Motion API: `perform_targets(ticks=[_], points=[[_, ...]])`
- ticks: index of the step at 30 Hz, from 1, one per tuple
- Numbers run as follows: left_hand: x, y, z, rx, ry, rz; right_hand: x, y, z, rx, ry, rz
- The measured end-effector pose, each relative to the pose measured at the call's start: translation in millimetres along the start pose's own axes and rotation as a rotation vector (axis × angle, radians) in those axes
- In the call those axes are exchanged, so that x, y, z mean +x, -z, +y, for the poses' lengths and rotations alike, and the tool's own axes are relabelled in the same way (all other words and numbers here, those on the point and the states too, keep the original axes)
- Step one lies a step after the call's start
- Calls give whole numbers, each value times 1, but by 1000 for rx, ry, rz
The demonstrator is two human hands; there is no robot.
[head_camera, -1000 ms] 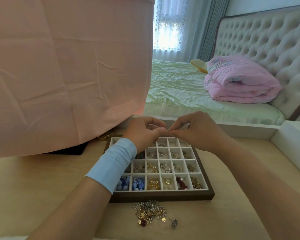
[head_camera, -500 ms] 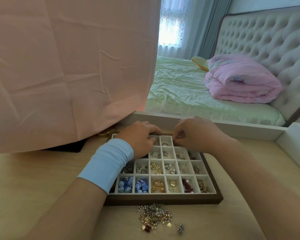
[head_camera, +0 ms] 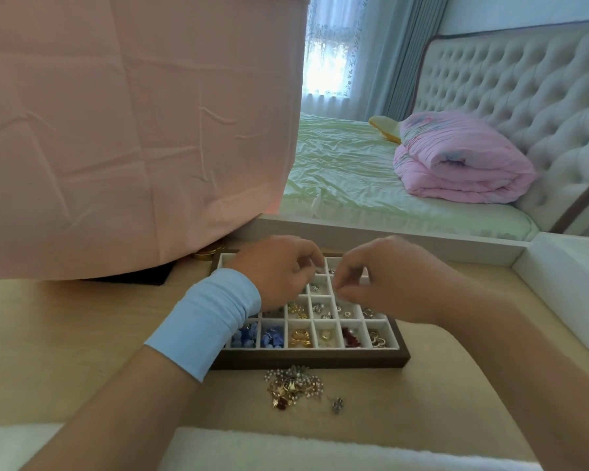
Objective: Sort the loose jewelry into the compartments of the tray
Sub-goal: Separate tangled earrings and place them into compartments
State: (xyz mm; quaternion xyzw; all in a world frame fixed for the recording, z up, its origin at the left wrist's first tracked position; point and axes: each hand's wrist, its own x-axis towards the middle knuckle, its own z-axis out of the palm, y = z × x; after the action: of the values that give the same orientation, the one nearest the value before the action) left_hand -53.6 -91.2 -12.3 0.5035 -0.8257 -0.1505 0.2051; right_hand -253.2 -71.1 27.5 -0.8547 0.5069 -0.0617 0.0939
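A dark wooden tray [head_camera: 313, 362] with white square compartments lies on the beige tabletop. Its compartments hold small pieces: blue ones at the front left, gold ones in the middle, a red one towards the right. A pile of loose jewelry [head_camera: 295, 385] lies just in front of the tray, with one small silver piece [head_camera: 337, 404] beside it. My left hand [head_camera: 279, 268], with a light blue band on its wrist, and my right hand [head_camera: 378, 277] hover over the tray's back rows. Their curled fingertips sit a little apart. Anything they pinch is too small to see.
A large pink cloth [head_camera: 133, 130] hangs over the table's back left, reaching down close to the tray's corner. A gold round object [head_camera: 210, 253] and a black item [head_camera: 143, 277] peek out beneath it. A white box [head_camera: 565, 294] stands on the right, white fluffy fabric [head_camera: 286, 450] along the front edge.
Both hands came down from a joined pinch above the tray to its back compartments, and their fingertips have drawn slightly apart. The view has tilted a little lower.
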Motion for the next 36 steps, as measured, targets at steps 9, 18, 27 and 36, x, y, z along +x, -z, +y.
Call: perform_targets(ticks=[9,18,27,36], points=[[-74,-6,20,134,-149,-40,-44,-16,-38,12,70,-380],[-98,-12,6,-16,-156,100,-49,-22,-46,-43,93,-373],[-100,-21,7,11,-182,48,-47,-31,-44,-94,143,-351],[-92,-21,19,-601,133,253,-35,-33,-29,332,71,269]])
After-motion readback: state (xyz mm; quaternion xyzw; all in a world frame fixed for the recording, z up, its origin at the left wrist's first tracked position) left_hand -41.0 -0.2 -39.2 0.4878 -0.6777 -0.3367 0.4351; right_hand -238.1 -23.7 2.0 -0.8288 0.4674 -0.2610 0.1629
